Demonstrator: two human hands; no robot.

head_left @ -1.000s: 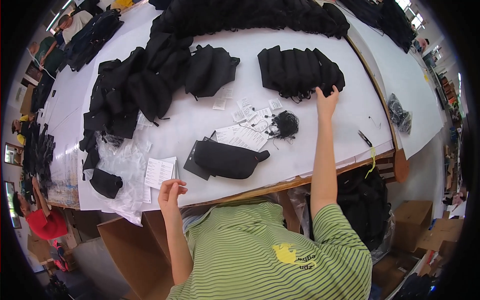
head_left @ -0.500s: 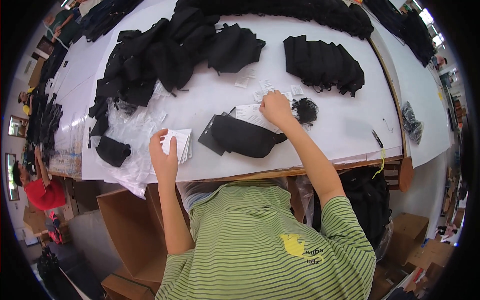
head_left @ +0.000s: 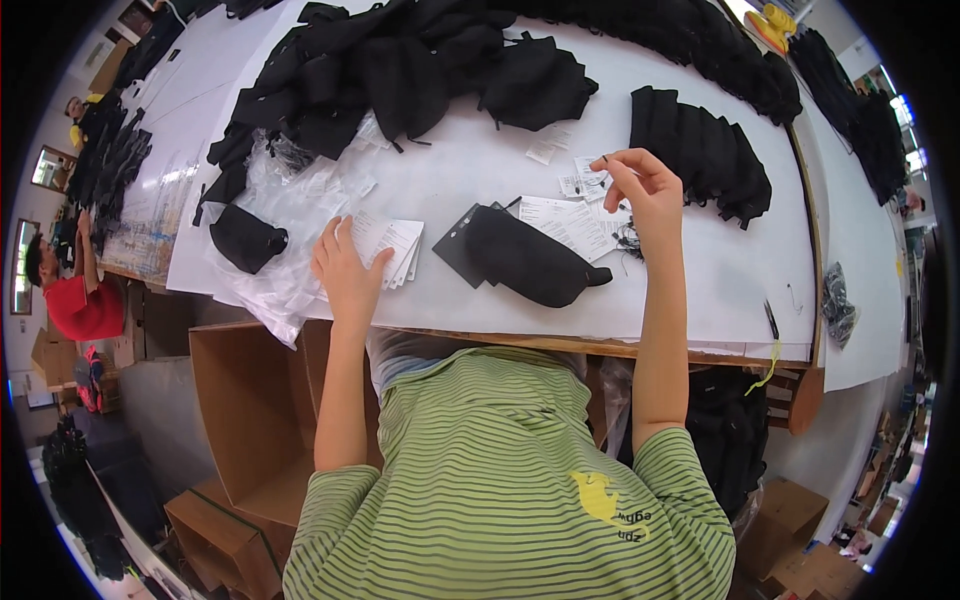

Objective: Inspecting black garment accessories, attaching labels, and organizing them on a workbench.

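Observation:
My left hand (head_left: 350,268) rests on the table with fingers apart, its thumb beside a fanned stack of white printed cards (head_left: 402,248). Raised over small white labels, my right hand (head_left: 648,190) has its fingers curled together; a tiny dark bit shows at the fingertips, too small to name. Below that hand lies a bunch of thin black strings (head_left: 628,240), partly covered by the wrist. Between my hands sits a folded black fabric piece (head_left: 535,258) over a dark card (head_left: 458,250). More white printed cards (head_left: 570,222) lie against its far side.
A heap of black fabric pieces (head_left: 400,75) spreads across the far table, beside a clear plastic bag (head_left: 300,195). An overlapped black row (head_left: 700,150) lies right. Thread snips (head_left: 771,318) with a yellow cord lie near the right edge. A person in red (head_left: 85,300) works at far left.
My right hand has lifted off the white cards and moved right, its fingers now upward. My left hand has spread its fingers by the card stack. The whole view has shifted slightly.

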